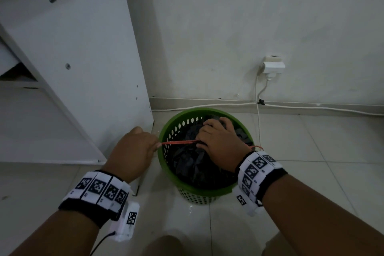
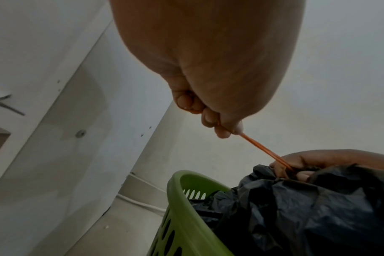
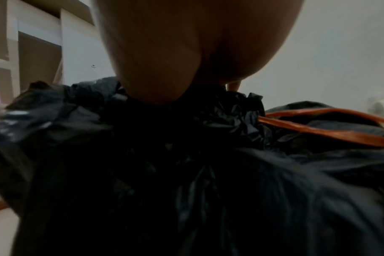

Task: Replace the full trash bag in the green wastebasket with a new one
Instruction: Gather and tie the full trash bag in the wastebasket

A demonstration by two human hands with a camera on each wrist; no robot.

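Observation:
The green wastebasket (image 1: 166, 164) stands on the tiled floor by the wall, its perforated wall also in the left wrist view (image 2: 182, 213). A black trash bag (image 1: 187, 158) fills it, crumpled and gathered at the top (image 2: 307, 207) (image 3: 186, 173). My right hand (image 1: 218, 141) grips the bunched neck of the bag over the basket. My left hand (image 1: 135, 147), left of the rim, pinches the orange drawstring (image 1: 179, 142) and holds it taut between the hands (image 2: 263, 149). Another loop of drawstring (image 3: 318, 131) lies on the bag at the right.
A white cabinet panel (image 1: 83, 64) stands close on the left of the basket. A wall socket with a plug (image 1: 272, 66) and white cables (image 1: 258, 110) sit behind on the right. A baseboard (image 1: 207, 103) runs along the wall. Pale floor tiles (image 1: 301, 151) lie around.

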